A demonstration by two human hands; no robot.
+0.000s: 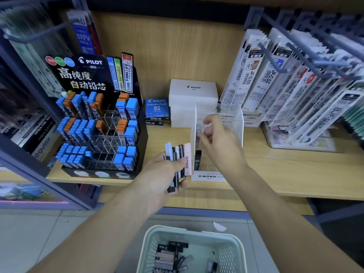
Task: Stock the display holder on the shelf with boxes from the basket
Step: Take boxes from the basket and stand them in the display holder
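A clear acrylic display holder (237, 123) labelled MONO stands on the wooden shelf (285, 174). My right hand (220, 142) reaches into it from the front and pinches a small pale box (204, 128) with its fingertips. One dark box (198, 159) stands in the holder's lower front. My left hand (167, 174) grips a fanned bunch of slim boxes (178, 158), black, white and pink, just left of the holder. Below on the floor sits a pale green basket (232, 251) with several more boxes (167, 259) in it.
A black Pilot lead display (98, 119) with blue and orange cases fills the shelf's left side. White and blue Pilot cartons (193, 91) are stacked behind the holder. Hanging refill packs (295, 85) on metal hooks crowd the right.
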